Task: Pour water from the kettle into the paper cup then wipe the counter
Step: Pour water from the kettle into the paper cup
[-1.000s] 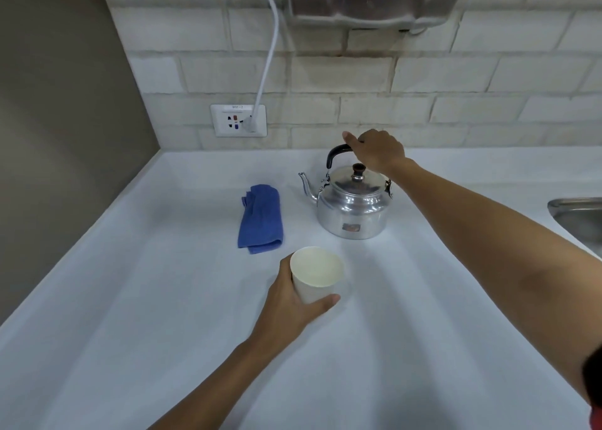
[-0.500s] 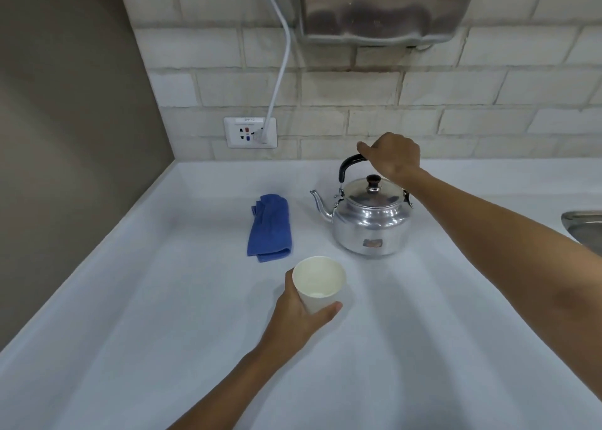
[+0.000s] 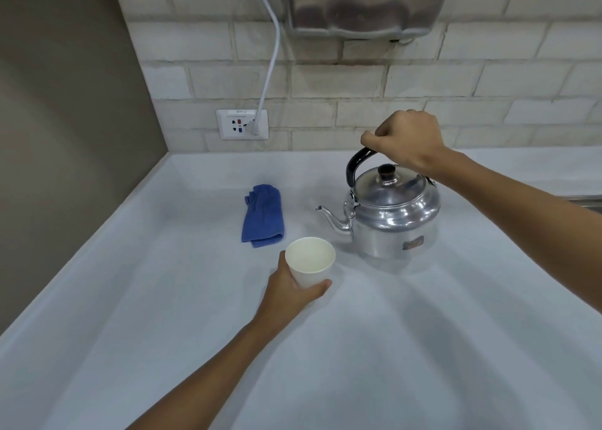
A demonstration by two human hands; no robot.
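Note:
A shiny metal kettle (image 3: 394, 221) with a black handle and knob hangs slightly tilted just above the white counter (image 3: 163, 315), its spout pointing left toward the cup. My right hand (image 3: 405, 141) is closed around the top of the handle. A white paper cup (image 3: 309, 260), upright and looking empty, stands in front of the spout. My left hand (image 3: 288, 294) wraps its lower wall from the near side. A folded blue cloth (image 3: 263, 214) lies left of the kettle, beyond the cup.
A white brick wall runs behind the counter, with a socket (image 3: 242, 124) and a plugged-in white cable (image 3: 272, 68). A steel appliance (image 3: 368, 2) hangs above the kettle. A brown wall bounds the left side. A sink edge (image 3: 586, 201) shows at far right.
My right hand has raised the kettle by its handle, and the kettle now sits closer to the cup. My left hand has stayed on the cup. The camera has shifted.

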